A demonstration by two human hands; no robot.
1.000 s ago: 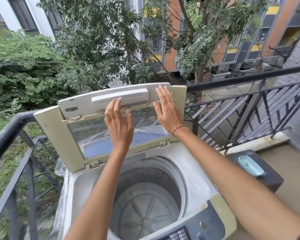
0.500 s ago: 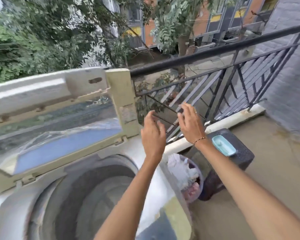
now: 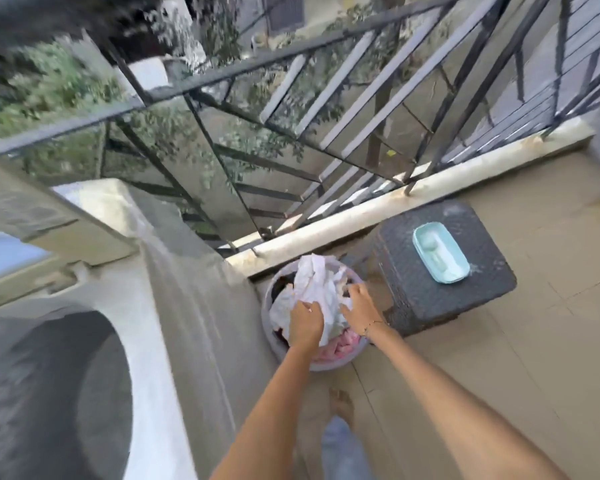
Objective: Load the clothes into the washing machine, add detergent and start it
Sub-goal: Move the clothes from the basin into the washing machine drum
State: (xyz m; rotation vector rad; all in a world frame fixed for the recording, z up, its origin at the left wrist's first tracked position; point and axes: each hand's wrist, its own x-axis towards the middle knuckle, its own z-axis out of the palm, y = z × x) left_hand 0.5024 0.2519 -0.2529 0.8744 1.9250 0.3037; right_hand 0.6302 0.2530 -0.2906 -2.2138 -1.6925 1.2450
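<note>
The top-loading washing machine [image 3: 174, 306] fills the left, its lid [image 3: 66, 216] raised and its drum [image 3: 56, 393] showing nothing inside. On the floor to its right stands a round lilac laundry basket [image 3: 321, 364] full of clothes, with a white garment [image 3: 314, 289] on top and pink cloth below. Both hands are down in the basket. My left hand [image 3: 305, 325] curls its fingers into the white garment. My right hand [image 3: 361, 306] presses on the same garment from the right side, fingers bent into the cloth.
A dark woven stool [image 3: 440, 265] stands right of the basket, with a light blue tray [image 3: 440, 252] on top. A black metal railing [image 3: 291, 109] on a low kerb [image 3: 395, 202] runs behind. My bare foot [image 3: 342, 405] stands on the tan tiled floor [image 3: 534, 341].
Both hands left the raised lid, swung right and dropped into the laundry basket, taking hold of the white garment. My view turned right and down.
</note>
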